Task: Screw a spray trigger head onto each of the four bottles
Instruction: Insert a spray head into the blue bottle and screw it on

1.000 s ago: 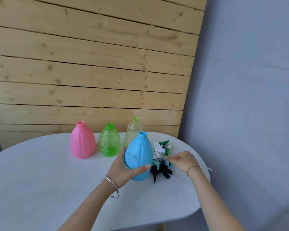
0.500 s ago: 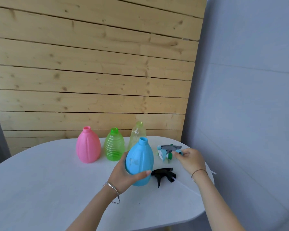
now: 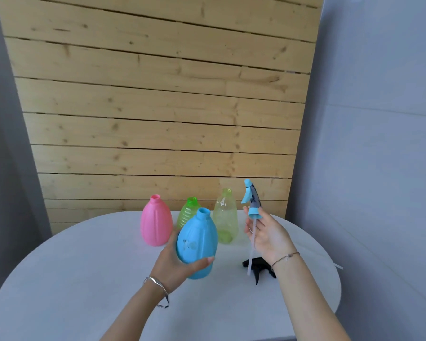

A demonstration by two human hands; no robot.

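From the head camera, a round white tabletop point(image 3: 84, 267) stands before a wooden slat wall point(image 3: 158, 107). The left hand point(image 3: 177, 267) wraps the lower body of the blue bottle point(image 3: 198, 238), fingers behind and thumb across its front, closed on it; the bottle is tilted, neck open, near the middle of the tabletop. The right hand point(image 3: 268, 236) holds up the blue spray trigger head point(image 3: 251, 199), fingers pinched about its collar, its thin dip tube point(image 3: 251, 252) hanging down past the palm. Toward the far edge stand the pink bottle point(image 3: 156, 223), the green bottle point(image 3: 187, 214) and the clear yellowish bottle point(image 3: 225, 217), all uncapped. A black trigger head point(image 3: 257, 265) lies near the right edge, partly behind the right wrist.
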